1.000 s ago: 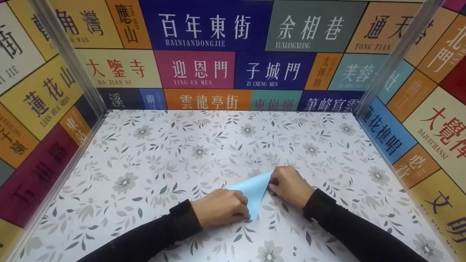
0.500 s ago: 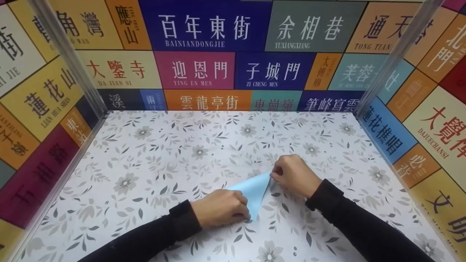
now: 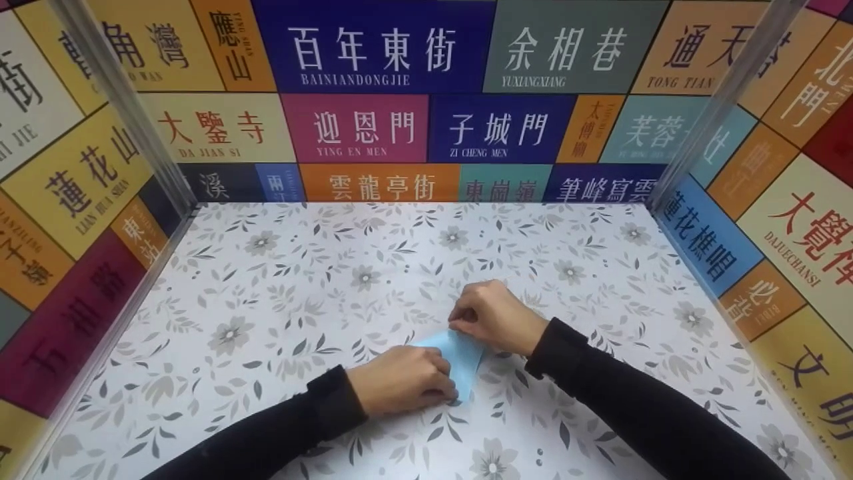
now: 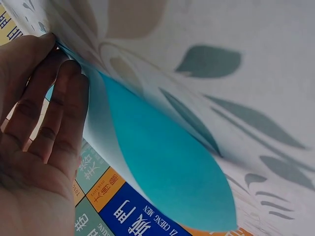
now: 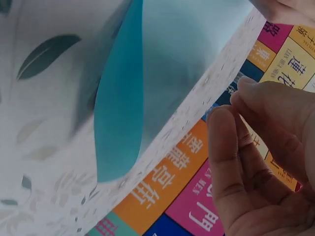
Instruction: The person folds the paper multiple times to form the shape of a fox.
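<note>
A light-blue sheet of paper (image 3: 464,360), darker turquoise on one face in the wrist views, lies bent over on itself on the table. My left hand (image 3: 403,381) pinches its near left part between thumb and fingers; in the left wrist view the left hand (image 4: 47,108) is at the paper's end, and the turquoise face (image 4: 167,157) bulges away. Above the paper's far edge is my right hand (image 3: 503,317), its fingers loosely bent. In the right wrist view the right hand (image 5: 266,142) has nothing visible between thumb and fingertips, apart from the paper (image 5: 120,123).
A white tabletop with grey flowers and leaves (image 3: 266,293) spreads around both hands. Upright panels printed with colourful street-name signs (image 3: 376,47) stand at the back and both sides. Clear plastic-looking corner strips (image 3: 720,100) join them.
My right hand, earlier pinching the paper's far right corner, has moved left over the sheet and come off that corner. The paper has shifted into a bend. My left hand stays put.
</note>
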`<state>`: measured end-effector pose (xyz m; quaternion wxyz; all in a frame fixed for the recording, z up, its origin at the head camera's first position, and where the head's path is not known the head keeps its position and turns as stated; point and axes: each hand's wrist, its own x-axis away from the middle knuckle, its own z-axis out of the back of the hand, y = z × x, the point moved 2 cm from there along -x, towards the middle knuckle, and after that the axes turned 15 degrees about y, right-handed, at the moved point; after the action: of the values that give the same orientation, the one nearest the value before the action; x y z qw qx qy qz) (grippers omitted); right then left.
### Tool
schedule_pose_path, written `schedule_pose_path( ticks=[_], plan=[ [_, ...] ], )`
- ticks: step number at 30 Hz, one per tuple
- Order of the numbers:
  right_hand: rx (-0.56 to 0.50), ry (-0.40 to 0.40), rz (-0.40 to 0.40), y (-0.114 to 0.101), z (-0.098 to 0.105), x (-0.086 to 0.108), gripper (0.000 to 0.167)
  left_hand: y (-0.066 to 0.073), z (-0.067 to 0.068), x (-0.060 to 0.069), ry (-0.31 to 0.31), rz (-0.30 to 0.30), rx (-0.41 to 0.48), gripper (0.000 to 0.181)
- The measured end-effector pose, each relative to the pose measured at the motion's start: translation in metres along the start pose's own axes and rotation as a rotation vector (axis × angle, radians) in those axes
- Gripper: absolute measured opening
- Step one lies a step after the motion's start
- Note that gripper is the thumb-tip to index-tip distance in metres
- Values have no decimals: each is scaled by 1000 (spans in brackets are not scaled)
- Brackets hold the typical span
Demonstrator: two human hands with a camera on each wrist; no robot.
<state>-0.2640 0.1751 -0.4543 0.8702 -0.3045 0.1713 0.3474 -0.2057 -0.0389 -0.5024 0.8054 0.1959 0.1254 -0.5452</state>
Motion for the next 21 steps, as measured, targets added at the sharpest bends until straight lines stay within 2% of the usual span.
schedule_pose_path(
  ticks=[4, 9, 21],
  plan=[
    [-3, -30, 29, -3, -12, -4, 5, -1, -1, 0, 4, -8, 7, 11],
    [-29, -68, 26, -1, -23, -6, 6, -1, 0, 0, 18, -21, 5, 12],
    [-64, -99, 38, 5, -37, -10, 6, -2, 0, 1, 28, -24, 3, 12]
  ],
)
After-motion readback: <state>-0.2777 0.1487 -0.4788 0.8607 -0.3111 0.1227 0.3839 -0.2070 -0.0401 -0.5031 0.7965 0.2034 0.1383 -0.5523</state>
